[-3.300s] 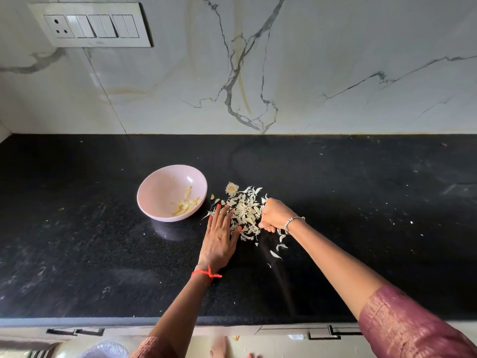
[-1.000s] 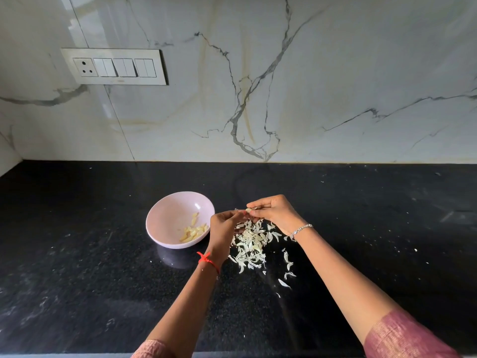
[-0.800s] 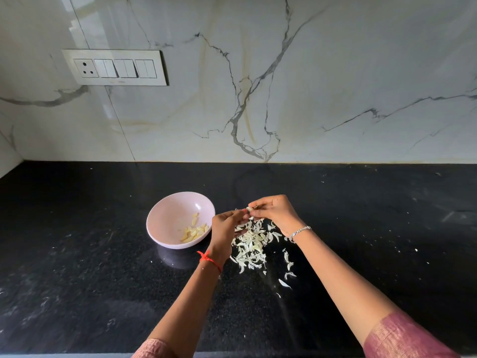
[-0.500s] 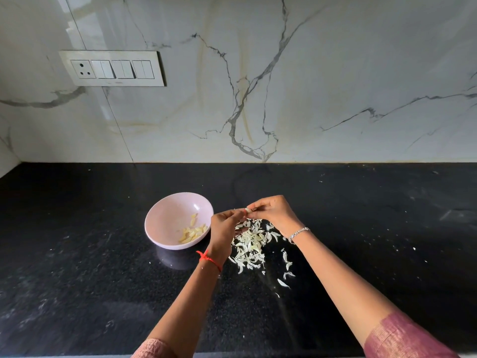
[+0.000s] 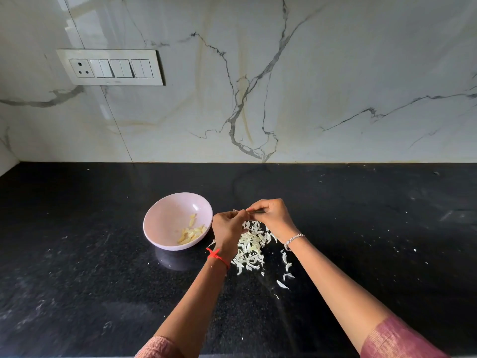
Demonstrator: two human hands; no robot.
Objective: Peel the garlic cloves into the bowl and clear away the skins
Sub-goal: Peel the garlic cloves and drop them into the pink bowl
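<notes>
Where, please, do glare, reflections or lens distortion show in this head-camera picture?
Head view: window glare on the marble wall, upper left; the bowl reflects faintly in the glossy counter; wide-angle bowing tilts the switch plate; the clove pinched by left hand and right hand is barely resolved.

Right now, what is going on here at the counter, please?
A person is peeling garlic. The left hand and right hand meet above the pile of skins on the black counter, both pinching a small garlic clove, mostly hidden by the fingers. The pink bowl to the left holds several peeled cloves. A few loose skins lie scattered nearer the person.
</notes>
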